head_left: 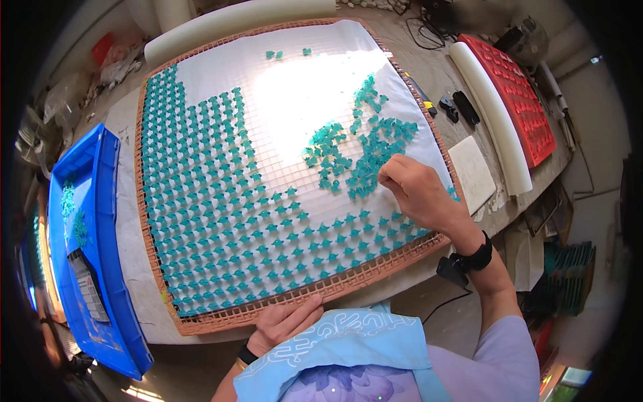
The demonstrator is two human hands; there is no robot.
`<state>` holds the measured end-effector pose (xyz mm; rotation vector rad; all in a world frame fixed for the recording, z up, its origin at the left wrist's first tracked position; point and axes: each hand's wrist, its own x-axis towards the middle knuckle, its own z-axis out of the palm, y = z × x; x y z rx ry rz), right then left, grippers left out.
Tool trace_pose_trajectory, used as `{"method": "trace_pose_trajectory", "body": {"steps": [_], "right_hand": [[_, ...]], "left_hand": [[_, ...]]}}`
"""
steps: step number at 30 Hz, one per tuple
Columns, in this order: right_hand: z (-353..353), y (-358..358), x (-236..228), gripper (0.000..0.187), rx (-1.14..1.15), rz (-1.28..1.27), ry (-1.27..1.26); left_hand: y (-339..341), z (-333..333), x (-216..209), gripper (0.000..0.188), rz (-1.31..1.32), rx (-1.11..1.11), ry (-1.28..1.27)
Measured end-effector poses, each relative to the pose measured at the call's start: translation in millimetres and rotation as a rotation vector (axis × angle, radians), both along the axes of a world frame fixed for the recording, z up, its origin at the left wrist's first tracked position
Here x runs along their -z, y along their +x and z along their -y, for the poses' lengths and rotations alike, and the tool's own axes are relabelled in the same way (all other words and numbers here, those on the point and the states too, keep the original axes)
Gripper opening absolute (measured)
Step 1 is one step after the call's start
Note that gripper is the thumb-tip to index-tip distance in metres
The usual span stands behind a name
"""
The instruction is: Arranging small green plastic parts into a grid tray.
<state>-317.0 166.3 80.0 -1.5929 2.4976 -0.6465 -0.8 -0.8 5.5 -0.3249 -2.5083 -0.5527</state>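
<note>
In front of me a large shallow tray with a brown lattice rim (375, 258) holds a white sheet marked with a grid. Small teal pieces (221, 201) stand in rows over its left side and along its near edge. A loose heap of the same pieces (368, 164) lies right of the middle. My right hand (418, 191) is at the heap's near right edge, thumb and fingers pinched; whatever lies between the fingertips is hidden. My left hand (288, 321) lies against the near rim, fingers stretched along it, thumb out of sight.
A blue bin (107, 261) with teal bits and a dark keypad-like device stands at left. White rolls (241, 25) (492, 120) flank the tray's far and right sides. Beyond the right roll lies a red tray (509, 94). A white tile (472, 173) and black tools (465, 107) lie nearby.
</note>
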Motion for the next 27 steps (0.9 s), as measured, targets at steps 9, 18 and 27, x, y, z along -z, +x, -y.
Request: {"method": "trace_pose_trajectory", "body": {"steps": [9,18,27], "right_hand": [[14,10,5,0.020,-0.221,-0.075,-0.085],[0,9,5,0.018,-0.153,0.027,-0.090],[-13,9,-5,0.018,-0.088,0.026,-0.017]], "left_hand": [[-1,-1,0,0.021,-0.022,-0.007,0.014],[-1,0,-1,0.021,-0.011,0.004,-0.011],[-1,-1,-3,0.021,-0.011,-0.011,-0.025]]}}
